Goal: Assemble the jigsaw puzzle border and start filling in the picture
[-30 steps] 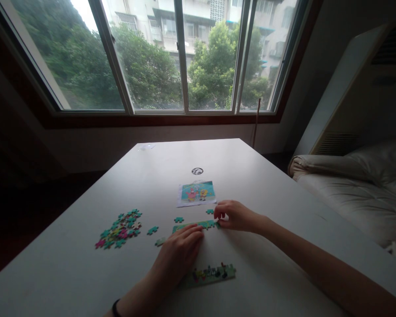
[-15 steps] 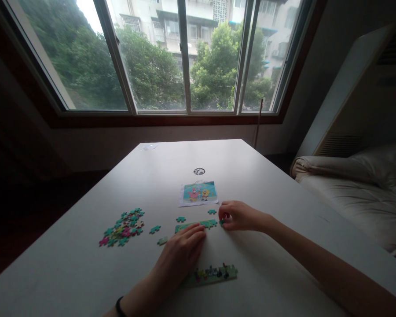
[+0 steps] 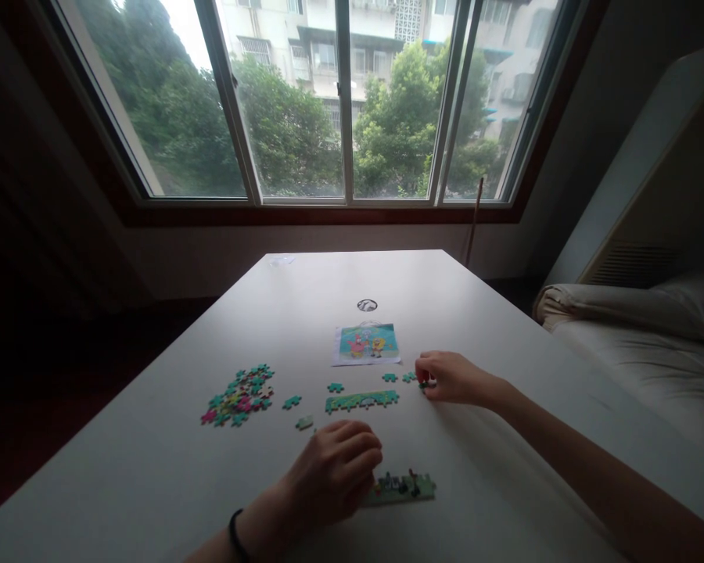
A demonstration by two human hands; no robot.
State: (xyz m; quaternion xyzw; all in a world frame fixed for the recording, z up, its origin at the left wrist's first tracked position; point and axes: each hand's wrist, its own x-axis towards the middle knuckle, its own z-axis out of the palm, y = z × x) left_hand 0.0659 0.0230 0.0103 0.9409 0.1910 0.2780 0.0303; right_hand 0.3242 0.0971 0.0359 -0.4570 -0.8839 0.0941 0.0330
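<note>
My right hand [image 3: 453, 378] pinches a small dark green puzzle piece [image 3: 425, 385] at the table's middle right. Beside its fingertips lies a loose green piece [image 3: 409, 377], with another teal piece [image 3: 390, 378] to the left. My left hand [image 3: 343, 467] is curled, fingers bent together, at the left end of a joined puzzle strip [image 3: 404, 488] with dark figures. Whatever its fingertips hold, if anything, is hidden. Farther up lies a second joined strip [image 3: 362, 401], green and yellow, touched by neither hand.
A heap of mixed puzzle pieces [image 3: 240, 397] lies at left. Loose pieces [image 3: 292, 402] are scattered between it and the strips. A cartoon reference picture [image 3: 368, 344] lies behind on the white table [image 3: 211, 485]. A round mark [image 3: 367, 305] is farther back. Cushioned seating [image 3: 633, 328] stands at right.
My left hand has lifted off the green and yellow strip and drawn back toward the lower strip. My right hand has moved right, away from the upper strip's end; the view has shifted slightly.
</note>
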